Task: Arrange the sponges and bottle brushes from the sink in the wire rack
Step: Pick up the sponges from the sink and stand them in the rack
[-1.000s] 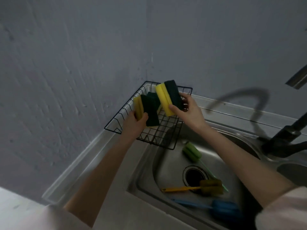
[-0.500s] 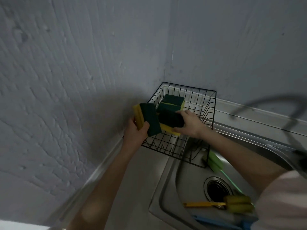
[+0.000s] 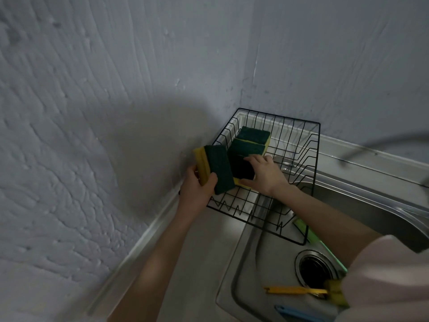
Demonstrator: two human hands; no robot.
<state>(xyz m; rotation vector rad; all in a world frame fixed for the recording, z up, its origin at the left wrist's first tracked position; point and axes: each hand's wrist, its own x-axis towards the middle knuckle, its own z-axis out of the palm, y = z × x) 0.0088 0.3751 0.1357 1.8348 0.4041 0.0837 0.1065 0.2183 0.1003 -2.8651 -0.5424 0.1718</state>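
A black wire rack (image 3: pixel 311 145) sits in the corner beside the sink (image 3: pixel 253 259). Two yellow-and-green sponges (image 3: pixel 254 135) lie flat along its left side. My right hand (image 3: pixel 264 173) presses a third sponge (image 3: pixel 241 169) down in the rack just in front of them, green side up. My left hand (image 3: pixel 197 189) holds a fourth sponge (image 3: pixel 214 167) upright at the rack's left edge. In the sink lie a green bottle brush (image 3: pixel 311 235), a yellow one (image 3: pixel 294 290) and a blue one (image 3: pixel 294 313), partly hidden by my right sleeve.
Grey walls meet in the corner right behind the rack. A steel counter strip (image 3: pixel 197 252) runs along the left of the sink. The drain (image 3: pixel 313 268) opens in the basin floor. A faucet shadow falls on the back ledge at the right.
My right hand has brought its sponge down from the air into the rack, in front of the two lying there. The view has swung left and closer to the corner.
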